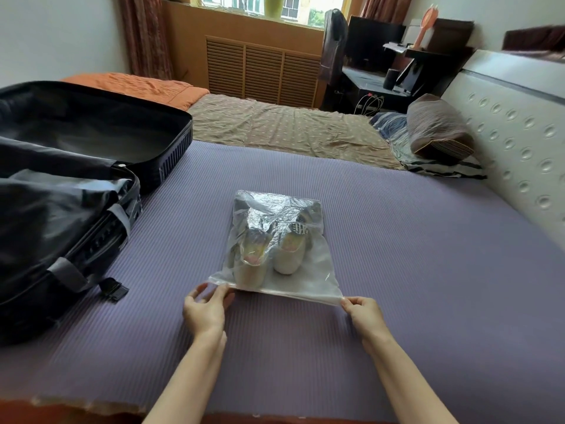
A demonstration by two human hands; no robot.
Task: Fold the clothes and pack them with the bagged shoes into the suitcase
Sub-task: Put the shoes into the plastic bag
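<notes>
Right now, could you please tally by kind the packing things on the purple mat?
Shoes: 2
Plastic bag: 1
Suitcase: 1
Total: 4

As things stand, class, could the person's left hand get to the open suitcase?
Probably yes. The left hand pinches the near corner of the bag, and only bare purple mat lies between it and the suitcase, open on its left.
</notes>
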